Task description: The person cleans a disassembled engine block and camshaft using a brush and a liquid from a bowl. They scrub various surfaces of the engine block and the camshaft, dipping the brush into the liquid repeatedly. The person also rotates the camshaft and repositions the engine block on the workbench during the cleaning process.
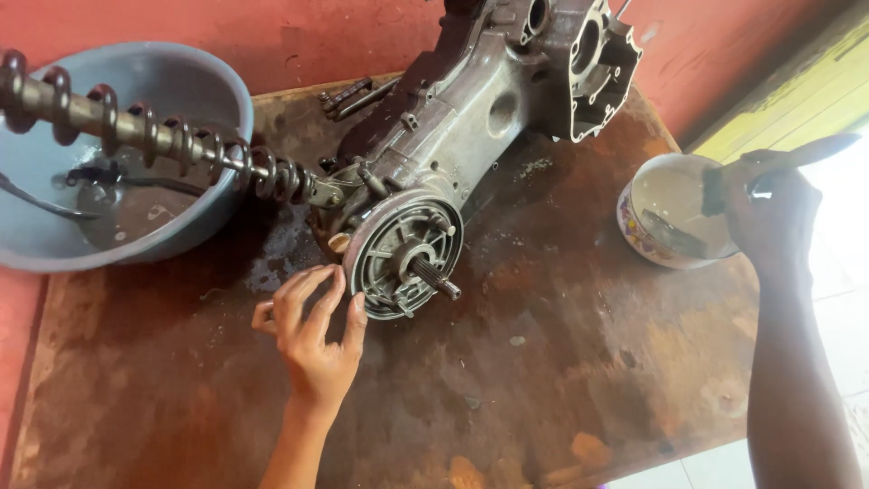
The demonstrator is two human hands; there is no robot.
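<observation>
A grey, greasy engine casing (471,100) lies on a stained brown board (543,362). Its round end plate (405,254) with a splined shaft faces me. My left hand (312,330) rests with fingers spread against the lower left rim of that plate and holds nothing. My right hand (769,213) is shut on a paintbrush (797,158), whose bristles dip into a small white bowl (665,217) at the board's right edge.
A coil spring shock absorber (154,131) juts left from the casing over a blue plastic basin (118,154) holding dark liquid. A red wall runs behind. The board's near right corner overhangs a pale tiled floor (706,466).
</observation>
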